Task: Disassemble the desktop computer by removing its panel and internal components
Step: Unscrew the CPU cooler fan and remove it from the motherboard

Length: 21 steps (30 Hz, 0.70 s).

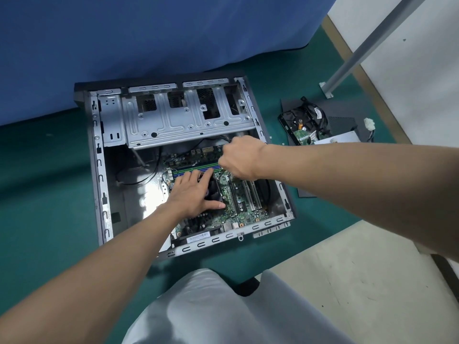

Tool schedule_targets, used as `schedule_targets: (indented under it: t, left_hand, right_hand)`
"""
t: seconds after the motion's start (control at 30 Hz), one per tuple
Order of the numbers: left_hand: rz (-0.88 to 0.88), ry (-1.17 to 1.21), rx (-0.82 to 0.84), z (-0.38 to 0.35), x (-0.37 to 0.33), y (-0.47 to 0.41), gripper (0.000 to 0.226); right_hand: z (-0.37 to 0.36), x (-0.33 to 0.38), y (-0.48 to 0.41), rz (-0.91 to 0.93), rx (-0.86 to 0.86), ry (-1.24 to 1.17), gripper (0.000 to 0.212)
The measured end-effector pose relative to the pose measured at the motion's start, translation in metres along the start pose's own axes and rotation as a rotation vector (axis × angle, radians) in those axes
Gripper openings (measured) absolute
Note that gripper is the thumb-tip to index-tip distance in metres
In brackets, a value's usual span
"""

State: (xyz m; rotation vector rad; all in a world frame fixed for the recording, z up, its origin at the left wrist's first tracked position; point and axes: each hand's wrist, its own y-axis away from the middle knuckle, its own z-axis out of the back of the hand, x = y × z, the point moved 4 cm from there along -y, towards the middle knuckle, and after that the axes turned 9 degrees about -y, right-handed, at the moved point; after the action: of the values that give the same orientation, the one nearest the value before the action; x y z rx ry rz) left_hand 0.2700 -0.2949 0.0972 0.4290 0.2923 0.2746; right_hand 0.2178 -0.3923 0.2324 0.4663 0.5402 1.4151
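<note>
Inside the open computer case, lying on its side on the green worktop, the left hand presses flat, fingers straight, on the cooler fan, probably to steady it. The right hand is clenched beside the fan, over the motherboard. Whether it grips a tool I cannot tell.
</note>
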Motion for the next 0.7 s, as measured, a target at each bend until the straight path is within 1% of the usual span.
schedule_targets:
  t: [0.03,0.07,0.1,0.17,0.23,0.27,0.3,0.33,0.37,0.4,0.43,0.47,0.5,0.63,0.67,0.7]
  left_hand:
    - [-0.003,-0.001,-0.004,0.000,0.000,0.000,0.108]
    - [-0.004,0.001,-0.006,0.000,0.001,0.000,0.108]
    - [-0.006,0.004,-0.006,0.000,0.001,0.000,0.108]
    - [-0.008,0.014,-0.005,0.000,0.002,0.000,0.108]
    - [-0.006,0.027,-0.007,0.000,0.002,0.001,0.109]
    - [-0.007,0.028,-0.009,0.000,0.002,0.001,0.109]
    - [-0.007,0.029,-0.011,0.000,0.002,0.000,0.109]
    - [-0.005,0.032,-0.012,-0.001,0.002,0.000,0.109]
    - [-0.002,0.034,-0.015,-0.001,0.003,0.000,0.108]
    - [0.000,0.036,-0.018,-0.001,0.003,0.000,0.108]
    - [0.000,0.038,-0.020,-0.001,0.003,0.000,0.108]
    - [-0.001,0.041,-0.021,-0.001,0.003,0.001,0.108]
    - [-0.002,0.044,-0.025,-0.001,0.002,0.000,0.108]
    - [-0.006,0.046,-0.032,-0.001,0.002,-0.001,0.105]
    - [-0.005,0.040,-0.032,-0.002,0.002,-0.001,0.105]
    - [-0.002,0.034,-0.032,-0.002,0.002,-0.001,0.104]
  right_hand:
    - [-0.001,0.003,-0.002,0.092,-0.011,0.121,0.022]
    - [-0.001,0.005,-0.004,0.140,-0.020,0.175,0.023]
    - [0.000,0.005,-0.006,0.154,-0.031,0.152,0.021]
    - [0.000,0.000,-0.010,0.111,-0.031,-0.039,0.013]
    - [-0.003,-0.006,-0.013,-0.004,-0.002,-0.359,0.039]
    - [-0.003,-0.009,-0.014,-0.107,-0.015,-0.538,0.043]
    - [-0.004,-0.014,-0.016,-0.230,-0.036,-0.711,0.042]
    - [-0.007,-0.020,-0.017,-0.384,-0.038,-0.887,0.036]
    - [-0.012,-0.022,-0.019,-0.534,0.019,-1.045,0.027]
    - [-0.015,-0.021,-0.017,-0.633,0.149,-1.145,0.022]
    - [-0.013,-0.018,-0.017,-0.637,0.278,-1.149,0.026]
    - [-0.011,-0.015,-0.019,-0.584,0.357,-1.092,0.033]
    - [-0.007,-0.013,-0.022,-0.509,0.366,-0.977,0.034]
    - [0.011,0.005,-0.024,-0.217,0.189,-0.250,0.012]
    - [0.012,0.009,-0.021,-0.143,0.160,-0.093,0.010]
    - [0.010,0.012,-0.022,-0.061,0.138,0.044,0.016]
